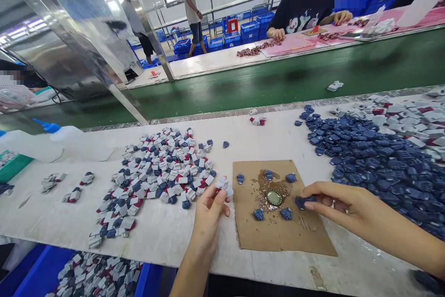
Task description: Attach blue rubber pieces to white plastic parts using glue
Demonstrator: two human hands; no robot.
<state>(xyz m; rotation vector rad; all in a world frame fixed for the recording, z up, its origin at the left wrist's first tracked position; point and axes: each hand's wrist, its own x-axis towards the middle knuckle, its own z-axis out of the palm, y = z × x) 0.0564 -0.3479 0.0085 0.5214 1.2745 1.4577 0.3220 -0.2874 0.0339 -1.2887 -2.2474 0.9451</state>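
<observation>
My left hand [212, 206] pinches a small white-grey plastic piece [224, 186] just left of the cardboard sheet [252, 236]. Over the sheet's right edge, my right hand [333, 202] has a small dark blue plastic piece [303, 202] between thumb and fingers. Several similar blue pieces [286, 213] lie spaced around a round metal cap [274, 198] that holds clear liquid. Wet stains spread on the cardboard about the cap. Left of my left hand spreads a pile of white, red and blue pieces [167, 167].
A heap of blue pieces [368, 153] lies right, with white and red pieces [410, 118] behind. White bottles [78, 144] lie at left; a blue bin [31, 276] of pieces stands below the table edge. Beyond the green belt [243, 81], a person [302, 9] sits at a pink-covered bench.
</observation>
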